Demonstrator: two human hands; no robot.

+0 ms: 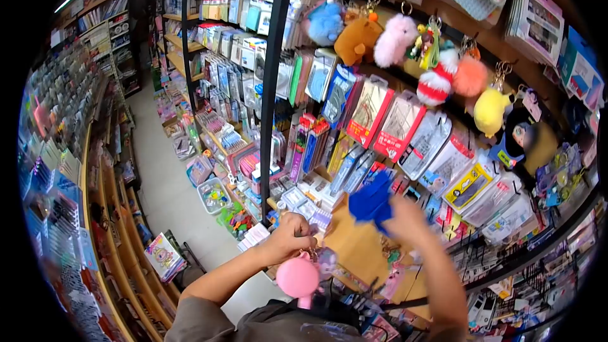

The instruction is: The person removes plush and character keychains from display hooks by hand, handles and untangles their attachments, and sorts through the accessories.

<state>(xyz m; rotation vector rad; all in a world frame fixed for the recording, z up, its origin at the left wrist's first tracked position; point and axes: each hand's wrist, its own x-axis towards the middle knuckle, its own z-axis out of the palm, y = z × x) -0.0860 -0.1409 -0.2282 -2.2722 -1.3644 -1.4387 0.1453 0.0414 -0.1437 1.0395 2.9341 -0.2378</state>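
Note:
My left hand (pixel 286 240) is closed, its fingers pinched at the top of a pink round keychain (pixel 297 277) that hangs in front of my body. Beside the keychain a clear, pale purple piece (pixel 327 261) dangles; I cannot make out what it is. My right hand (pixel 408 220) is slightly blurred and grips a crumpled blue cloth (pixel 372 201) above the wooden shelf board (pixel 354 240). Plush keychains hang on the rack above, among them a yellow one (pixel 492 111) and a pink one (pixel 395 40).
A black upright post (pixel 273 82) stands just ahead of my left hand. Packaged stationery (pixel 396 123) hangs behind the cloth. Small boxes (pixel 310 199) line the shelf's left end. A plastic bin (pixel 215 196) sits by the aisle floor (pixel 158 152). Booklets (pixel 166 256) lie at left.

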